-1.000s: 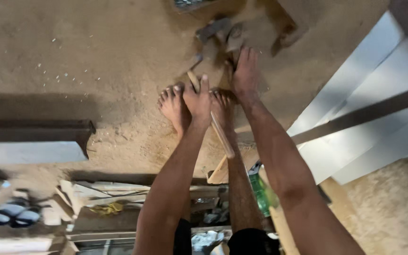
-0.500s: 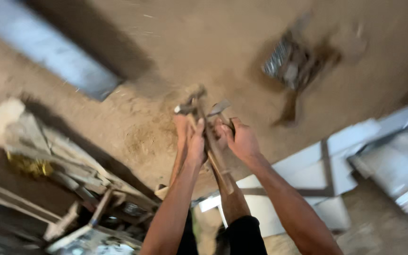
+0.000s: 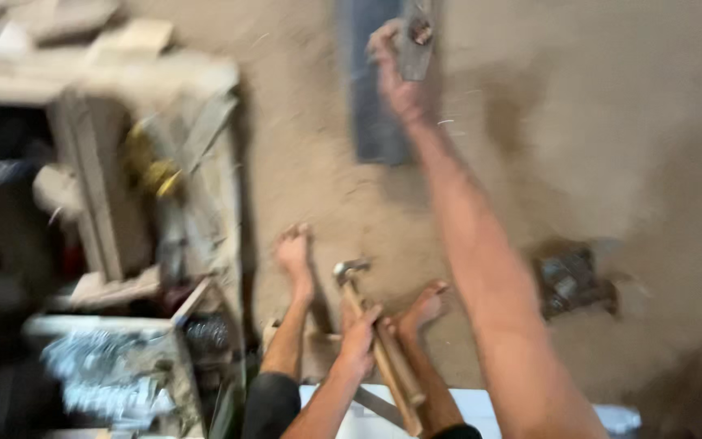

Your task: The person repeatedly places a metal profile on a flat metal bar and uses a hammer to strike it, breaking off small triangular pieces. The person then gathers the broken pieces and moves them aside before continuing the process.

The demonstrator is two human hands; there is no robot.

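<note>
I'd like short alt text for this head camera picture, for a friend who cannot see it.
Seen from above, a person's left hand grips a wooden-handled hammer between their bare feet, while the right hand stretches far forward, holding a grey metal piece above a dark board lying on the sandy floor. Blurred wooden scraps are piled at the left.

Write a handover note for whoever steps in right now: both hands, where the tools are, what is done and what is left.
Left hand: closed around the wooden handle of the hammer, head up, between the bare feet.
Right hand: stretched out, grip on a grey metal piece above a dark flat board on the dusty floor.
Done: both items are in hand.
Left: cannot tell; the view is blurred and shows no finished work.
</note>
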